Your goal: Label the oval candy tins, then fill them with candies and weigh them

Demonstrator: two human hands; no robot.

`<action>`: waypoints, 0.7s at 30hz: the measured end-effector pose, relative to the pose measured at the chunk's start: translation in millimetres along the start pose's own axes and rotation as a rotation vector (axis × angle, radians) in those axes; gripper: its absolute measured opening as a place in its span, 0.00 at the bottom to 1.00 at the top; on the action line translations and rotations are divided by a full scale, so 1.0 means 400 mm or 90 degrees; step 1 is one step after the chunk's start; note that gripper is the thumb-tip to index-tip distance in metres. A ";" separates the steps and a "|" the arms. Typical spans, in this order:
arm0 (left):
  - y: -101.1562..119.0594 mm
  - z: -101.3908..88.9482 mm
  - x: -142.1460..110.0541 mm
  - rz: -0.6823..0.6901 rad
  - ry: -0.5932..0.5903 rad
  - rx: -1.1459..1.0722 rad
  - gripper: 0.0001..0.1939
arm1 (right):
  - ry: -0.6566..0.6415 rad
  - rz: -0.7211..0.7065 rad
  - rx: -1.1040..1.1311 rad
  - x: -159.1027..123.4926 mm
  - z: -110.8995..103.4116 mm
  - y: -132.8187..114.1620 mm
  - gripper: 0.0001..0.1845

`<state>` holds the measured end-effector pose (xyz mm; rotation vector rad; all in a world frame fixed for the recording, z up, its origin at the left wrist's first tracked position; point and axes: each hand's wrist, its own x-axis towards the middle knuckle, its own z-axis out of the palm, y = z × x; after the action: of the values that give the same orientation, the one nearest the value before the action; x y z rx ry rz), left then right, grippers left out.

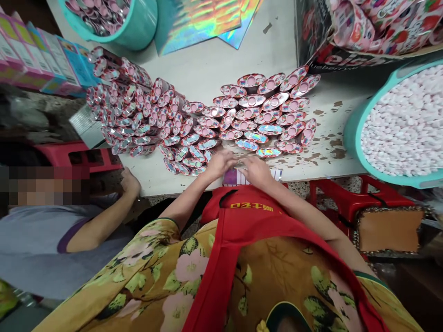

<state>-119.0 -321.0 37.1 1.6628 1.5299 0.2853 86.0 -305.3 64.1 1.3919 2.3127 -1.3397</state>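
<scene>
My left hand (220, 164) and my right hand (256, 171) are close together at the table's near edge, fingertips almost meeting. The fingers of both are bent and closed; what lies between them is too small and blurred to make out. Under them is a purple-and-white striped piece (230, 178), partly covered by the hands. Just beyond stand many upright oval candy packs (249, 113), most with a round pink piece showing on top. Shiny silvery or rainbow covers (256, 136) lie over the tops of several near packs.
A turquoise tub of pale pink candies (403, 124) stands at right. Behind are a box of printed candy bags (384, 27), holographic sheets (197, 23) and another turquoise tub (141, 27). A co-worker's hand (130, 183) rests at the left table edge; red stools stand below.
</scene>
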 end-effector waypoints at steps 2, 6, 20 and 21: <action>-0.031 0.026 -0.077 -0.006 -0.068 0.099 0.12 | -0.089 0.039 -0.004 0.030 0.068 -0.016 0.17; -0.055 0.092 -0.148 0.006 -0.061 0.176 0.17 | -0.139 0.089 0.004 0.086 0.118 0.006 0.17; -0.060 0.094 -0.193 -0.014 -0.002 -0.131 0.06 | -0.109 0.142 0.004 0.113 0.115 0.014 0.17; -0.054 0.092 -0.195 -0.066 0.034 -0.197 0.07 | -0.108 0.142 0.005 0.114 0.116 0.016 0.17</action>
<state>-127.8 -408.8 27.1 1.3383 1.5198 0.4883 50.6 -308.6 9.1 1.4289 1.9826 -1.3423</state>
